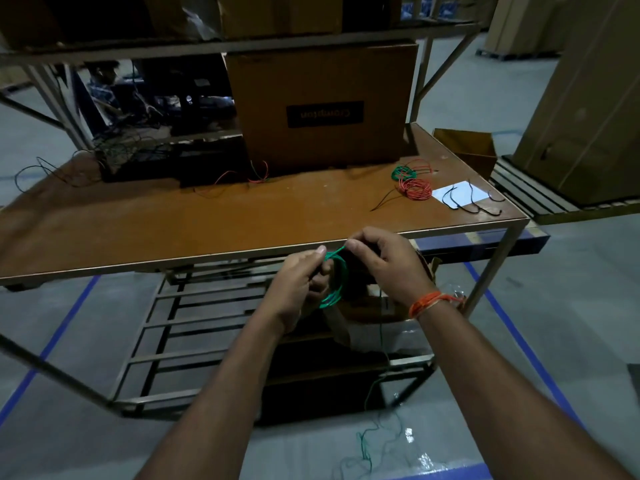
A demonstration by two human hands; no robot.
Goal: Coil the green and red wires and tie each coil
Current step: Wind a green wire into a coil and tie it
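Observation:
My left hand (298, 282) grips a small coil of green wire (335, 285) just in front of the table's near edge. My right hand (388, 261) pinches the green wire's strand at the top of the coil. The rest of the green wire (372, 393) hangs down from the coil to the floor, where it lies in loose loops. On the table's far right lie a green coil (403, 173) and a red coil (415, 189), side by side.
The brown table (173, 220) carries a large cardboard box (323, 105), loose red wires (242, 178), black ties (467, 202) and a white sheet (457, 192). A metal rack (180, 327) sits under the table. Another person sits behind at the far left.

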